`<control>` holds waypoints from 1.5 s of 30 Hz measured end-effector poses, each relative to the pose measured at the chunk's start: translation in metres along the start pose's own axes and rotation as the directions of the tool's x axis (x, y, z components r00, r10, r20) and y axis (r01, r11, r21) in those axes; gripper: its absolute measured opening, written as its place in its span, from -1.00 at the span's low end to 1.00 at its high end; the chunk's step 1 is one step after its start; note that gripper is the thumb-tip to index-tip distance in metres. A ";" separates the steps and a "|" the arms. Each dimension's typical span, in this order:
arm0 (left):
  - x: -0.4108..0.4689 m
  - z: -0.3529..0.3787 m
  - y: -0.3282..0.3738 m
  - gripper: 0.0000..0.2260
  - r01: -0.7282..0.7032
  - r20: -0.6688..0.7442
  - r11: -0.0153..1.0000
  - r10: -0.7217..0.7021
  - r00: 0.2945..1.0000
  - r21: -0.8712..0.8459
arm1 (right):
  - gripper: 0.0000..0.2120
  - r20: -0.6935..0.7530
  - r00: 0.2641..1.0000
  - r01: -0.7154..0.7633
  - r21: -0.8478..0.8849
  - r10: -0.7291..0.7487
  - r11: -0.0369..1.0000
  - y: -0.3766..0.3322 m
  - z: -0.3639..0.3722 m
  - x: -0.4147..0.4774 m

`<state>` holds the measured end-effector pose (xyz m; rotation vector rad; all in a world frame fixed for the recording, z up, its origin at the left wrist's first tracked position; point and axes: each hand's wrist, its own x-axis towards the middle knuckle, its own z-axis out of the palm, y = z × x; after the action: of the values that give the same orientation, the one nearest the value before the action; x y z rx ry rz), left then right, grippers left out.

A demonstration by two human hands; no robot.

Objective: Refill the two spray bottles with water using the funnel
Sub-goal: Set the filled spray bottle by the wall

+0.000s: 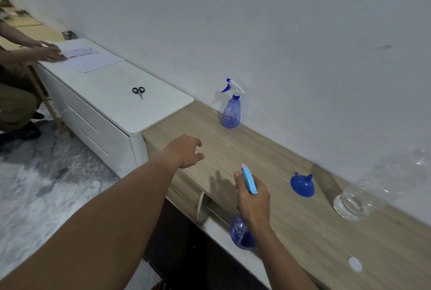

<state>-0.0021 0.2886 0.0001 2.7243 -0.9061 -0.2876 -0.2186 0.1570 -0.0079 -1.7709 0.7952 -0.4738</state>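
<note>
Head view | right hand point(253, 201) grips near spray bottle point(242, 235) off counter point(233, 149) edge; left hand point(184, 149) open, empty | risk: bottle slipping floorward, funnel point(302, 184) unplaced.

Black scissors point(139, 92) are just sitting on the white cabinet point(112, 93) at about 10 o'clock. Further out the same way, some paper sheets point(92, 60) and a black mesh pen cup point(69, 35). Small white cap point(355, 264) down at 4 o'clock on the wooden counter point(326, 231).

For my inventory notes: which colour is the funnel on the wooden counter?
Blue; the funnel shows in the head view.
</note>
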 end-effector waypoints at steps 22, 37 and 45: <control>0.004 -0.003 -0.003 -0.49 0.022 0.033 1.000 -0.022 0.999 -0.001 | -0.55 0.117 0.993 -0.012 -0.126 0.027 0.992 0.036 -0.005 0.005; 0.010 -0.010 0.012 -0.52 -0.014 0.024 0.998 0.015 1.000 -0.057 | -0.84 0.049 0.994 0.100 -0.007 -0.099 0.995 -0.011 -0.009 0.031; 0.039 -0.001 0.051 -0.45 -0.078 0.121 0.959 0.115 0.986 -0.273 | -0.75 0.035 0.962 0.274 -0.108 -0.272 0.956 -0.065 -0.008 0.090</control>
<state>0.0005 0.2255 0.0124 2.4280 -0.9563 -0.5406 -0.1425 0.0996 0.0499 -1.9991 0.5736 -0.6023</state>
